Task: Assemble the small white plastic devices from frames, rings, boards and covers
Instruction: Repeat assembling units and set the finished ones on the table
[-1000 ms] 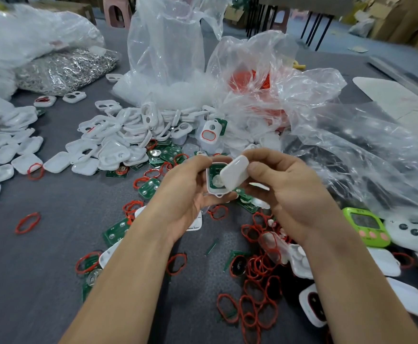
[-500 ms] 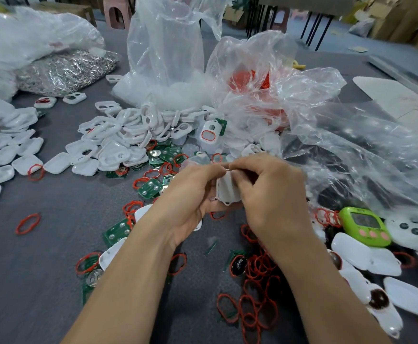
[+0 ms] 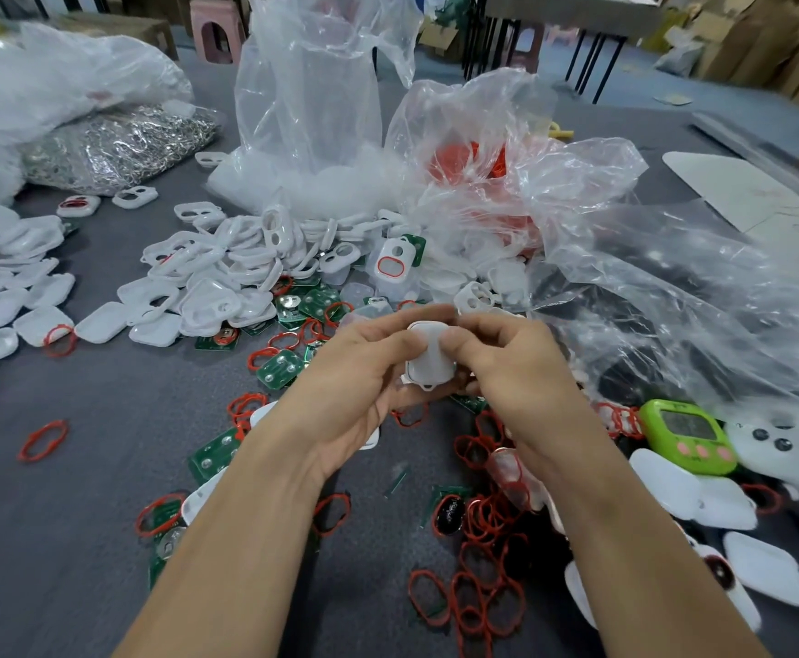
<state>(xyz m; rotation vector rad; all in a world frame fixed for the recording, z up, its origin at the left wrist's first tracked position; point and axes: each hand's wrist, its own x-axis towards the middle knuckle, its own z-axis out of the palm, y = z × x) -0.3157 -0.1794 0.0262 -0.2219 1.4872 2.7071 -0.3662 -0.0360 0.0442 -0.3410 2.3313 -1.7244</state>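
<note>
Red rings [image 3: 475, 605] litter the bench [image 3: 70, 539] at its near edge; just beyond, left hand [image 3: 359, 377] and right hand [image 3: 511, 372] both pinch a white device [image 3: 431, 363] above mid-bench. Farther back, white frames [image 3: 226, 268] heap before clear bags [image 3: 312, 111].

Small-parts assembly workshop

Loose white plastic frames [image 3: 207, 273], red rings [image 3: 478, 553] and green boards [image 3: 278, 368] heap on a grey table [image 3: 79, 539] among bulk plastic bags [image 3: 321, 102]; cardboard boxes [image 3: 777, 45] stand behind.
</note>
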